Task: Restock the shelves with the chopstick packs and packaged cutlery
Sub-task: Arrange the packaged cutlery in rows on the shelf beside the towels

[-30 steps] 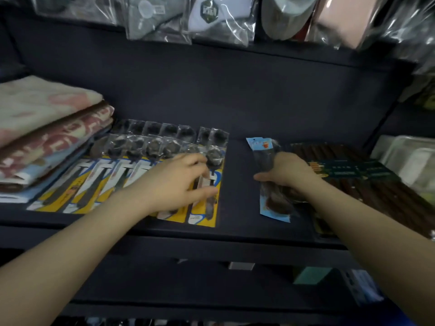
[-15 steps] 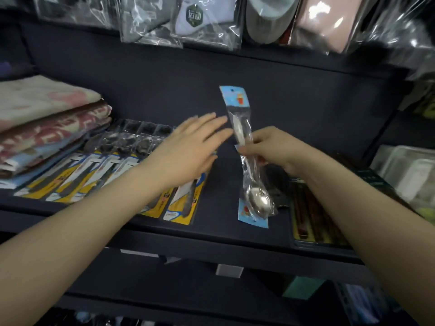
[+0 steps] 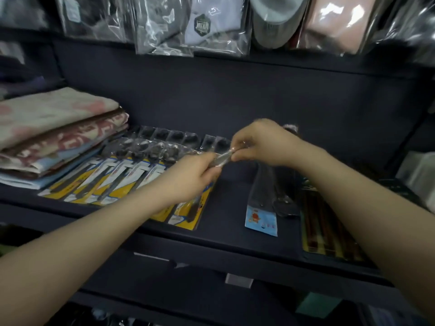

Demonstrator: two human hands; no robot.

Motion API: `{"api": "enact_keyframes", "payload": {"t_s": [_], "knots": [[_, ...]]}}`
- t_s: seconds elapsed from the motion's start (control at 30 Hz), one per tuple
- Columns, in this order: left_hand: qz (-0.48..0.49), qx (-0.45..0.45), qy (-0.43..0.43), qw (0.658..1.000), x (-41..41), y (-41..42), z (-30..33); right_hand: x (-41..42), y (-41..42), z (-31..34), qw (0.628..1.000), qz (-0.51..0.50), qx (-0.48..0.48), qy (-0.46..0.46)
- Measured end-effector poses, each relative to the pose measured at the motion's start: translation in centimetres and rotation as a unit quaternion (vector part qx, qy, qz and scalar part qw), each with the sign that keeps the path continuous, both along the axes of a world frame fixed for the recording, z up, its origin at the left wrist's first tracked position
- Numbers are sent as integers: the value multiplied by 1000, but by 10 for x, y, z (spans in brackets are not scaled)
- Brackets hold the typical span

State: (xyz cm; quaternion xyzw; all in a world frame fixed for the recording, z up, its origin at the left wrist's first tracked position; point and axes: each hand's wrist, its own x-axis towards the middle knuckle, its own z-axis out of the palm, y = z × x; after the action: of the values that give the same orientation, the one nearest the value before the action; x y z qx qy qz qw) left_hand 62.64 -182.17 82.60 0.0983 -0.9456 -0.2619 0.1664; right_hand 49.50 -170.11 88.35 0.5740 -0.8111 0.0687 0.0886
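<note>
A clear-wrapped spoon pack (image 3: 224,158) is held level above the dark shelf (image 3: 226,236). My left hand (image 3: 188,177) grips its near end and my right hand (image 3: 261,143) pinches its far end. Under my left hand lies a row of yellow-carded cutlery packs (image 3: 113,182), spoon bowls toward the back. A second spoon pack with a blue card (image 3: 262,216) lies on the shelf below my right wrist. Dark chopstick packs (image 3: 329,231) lie at the right, partly hidden by my right forearm.
Folded towels (image 3: 54,132) are stacked at the left end of the shelf. Bagged goods (image 3: 211,24) hang from the shelf above, over the work area. A pale plastic item (image 3: 419,175) sits at the far right. A lower shelf (image 3: 188,290) shows below.
My right hand has lowered the spoon pack from upright to level and my left hand has closed on its other end. A second blue-carded pack now shows lying on the shelf.
</note>
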Motion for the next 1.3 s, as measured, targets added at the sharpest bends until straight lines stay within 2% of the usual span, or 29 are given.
{"api": "enact_keyframes", "payload": {"t_s": [0.03, 0.07, 0.1, 0.13, 0.17, 0.2, 0.23, 0.3, 0.33, 0.37, 0.4, 0.43, 0.47, 0.5, 0.53, 0.57, 0.6, 0.7, 0.8, 0.97, 1.0, 1.13, 1.23, 1.3], "knots": [[11, 131, 9, 991, -1, 2, -1, -4, -3, -3, 996, -16, -68, 63], [17, 258, 19, 966, -2, 4, -2, -7, -6, -6, 983, -40, -144, 106], [22, 356, 32, 934, -3, 5, -3, -10, -6, -8, 969, -73, -209, 105], [26, 414, 41, 909, -4, 5, -4, -14, -7, -9, 960, -114, -251, 54], [26, 452, 47, 890, -5, 4, -4, -16, -7, -10, 949, -156, -270, -48], [18, 479, 48, 876, -7, 5, -5, -19, -9, -13, 927, -190, -271, -177], [8, 499, 46, 865, -8, 6, -5, -21, -11, -15, 887, -208, -268, -314], [-11, 527, 29, 849, -12, 10, -5, -29, -16, -22, 769, -203, -250, -552], [-20, 530, 14, 848, -13, 12, -5, -34, -20, -27, 719, -200, -249, -617], [-28, 509, -4, 860, -14, 14, -6, -40, -23, -31, 687, -203, -252, -650], [-36, 455, -23, 889, -14, 15, -7, -44, -26, -33, 672, -211, -253, -663], [-38, 359, -41, 931, -15, 13, -7, -48, -29, -34, 668, -223, -250, -664], [-39, 229, -56, 971, -15, 8, -8, -52, -33, -35, 672, -238, -242, -658], [-41, 87, -56, 994, -15, 2, -10, -56, -37, -37, 682, -254, -229, -647], [-40, -32, -43, 998, -14, -5, -13, -59, -41, -40, 691, -270, -212, -636], [-42, -107, -31, 993, -13, -12, -15, -62, -44, -44, 700, -286, -196, -624], [-54, -145, -25, 988, -12, -19, -17, -64, -47, -49, 711, -302, -186, -608], [-133, -185, -71, 971, -13, -33, -26, -70, -58, -64, 739, -332, -178, -559], [-185, -217, -138, 948, -14, -39, -31, -74, -70, -69, 741, -342, -200, -543], [-191, -307, -122, 924, -19, -38, -28, -78, -77, -67, 732, -353, -228, -536], [-188, -319, -129, 920, -22, -36, -27, -79, -75, -65, 744, -349, -223, -524], [-184, -328, -156, 913, -33, -31, -24, -79, -50, -48, 850, -301, -182, -392], [-183, -327, -166, 912, -36, -32, -23, -79, -17, -32, 882, -252, -176, -358], [-176, -327, -170, 913, -38, -31, -23, -73, 3, -25, 935, -248, -45, -251]]}}
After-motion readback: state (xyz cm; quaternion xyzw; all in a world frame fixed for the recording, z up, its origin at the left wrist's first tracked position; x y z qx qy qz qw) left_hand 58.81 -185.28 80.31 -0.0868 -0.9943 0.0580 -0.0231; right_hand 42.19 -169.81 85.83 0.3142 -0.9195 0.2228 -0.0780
